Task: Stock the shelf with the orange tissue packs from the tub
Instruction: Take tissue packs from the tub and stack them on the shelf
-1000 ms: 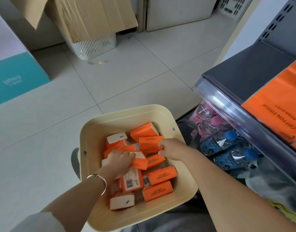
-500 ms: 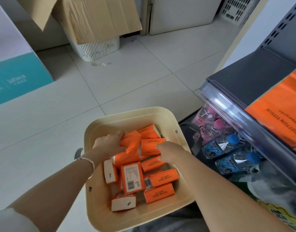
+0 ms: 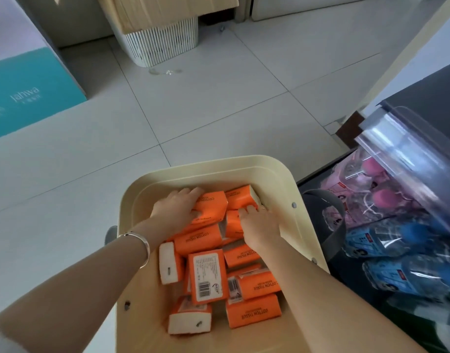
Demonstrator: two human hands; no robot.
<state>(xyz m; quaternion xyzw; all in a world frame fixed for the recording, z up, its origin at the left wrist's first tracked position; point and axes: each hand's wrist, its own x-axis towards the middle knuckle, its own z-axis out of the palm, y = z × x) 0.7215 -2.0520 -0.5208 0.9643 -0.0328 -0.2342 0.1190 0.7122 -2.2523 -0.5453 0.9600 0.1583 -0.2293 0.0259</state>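
A cream plastic tub (image 3: pixel 277 174) sits low in front of me, holding several orange tissue packs (image 3: pixel 253 314) in a loose heap. My left hand (image 3: pixel 176 210) is curled over an orange pack (image 3: pixel 213 203) at the tub's far end, fingers wrapped on its left edge. My right hand (image 3: pixel 259 225) lies on another orange pack (image 3: pixel 232 225) just right of it, fingers reaching toward a pack (image 3: pixel 240 198) against the far wall. The shelf (image 3: pixel 422 105) stands at the right edge, its dark top surface partly in view.
Below the shelf's clear front rail (image 3: pixel 397 146) lie wrapped water bottles with pink caps (image 3: pixel 379 197) and blue caps (image 3: pixel 407 273). A white ribbed bin (image 3: pixel 162 44) under cardboard stands across the tiled floor. A teal and white box (image 3: pixel 27 90) sits at left.
My left hand moved up to the tub's far end and closed over a pack there. My right hand slid forward beside it. The camera tilted, and the orange packs on the shelf left the view.
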